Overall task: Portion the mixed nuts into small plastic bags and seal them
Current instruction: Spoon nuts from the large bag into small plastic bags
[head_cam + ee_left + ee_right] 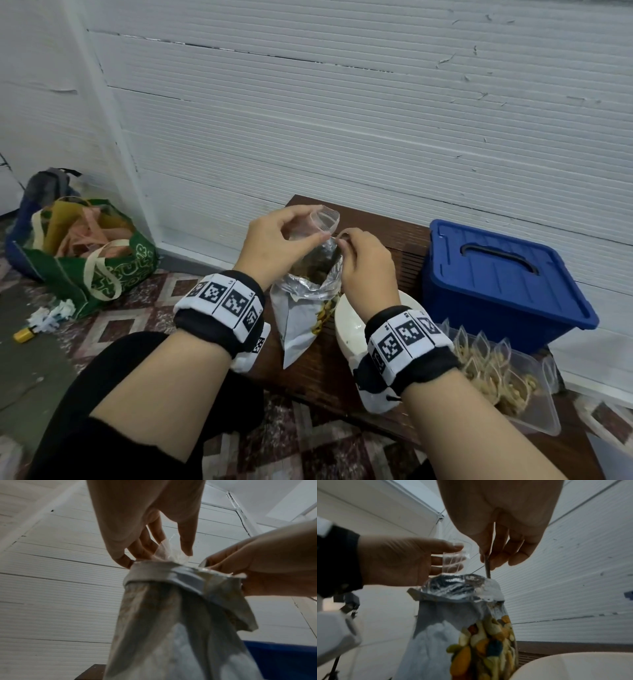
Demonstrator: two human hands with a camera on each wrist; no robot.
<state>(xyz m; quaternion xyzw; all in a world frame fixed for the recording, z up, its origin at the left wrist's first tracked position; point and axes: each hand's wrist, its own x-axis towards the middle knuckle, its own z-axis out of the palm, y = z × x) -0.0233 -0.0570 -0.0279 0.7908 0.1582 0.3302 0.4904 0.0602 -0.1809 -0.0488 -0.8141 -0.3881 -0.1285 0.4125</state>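
My left hand [291,236] pinches a small clear plastic bag [323,221] by its open top, just above the mouth of a large foil nut bag [298,318] that stands on the dark wooden table [322,373]. In the right wrist view the small bag [453,561] looks empty. My right hand [363,263] grips a thin metal utensil handle [487,566] that dips into the foil bag [453,591]; its lower end is hidden inside. Printed nuts [488,642] show on the foil bag's front.
A white bowl [349,329] sits right of the foil bag. A clear tub [534,411] with several filled small bags stands at the table's right end, a blue lidded box [496,284] behind it. A green tote [102,270] lies on the floor at left.
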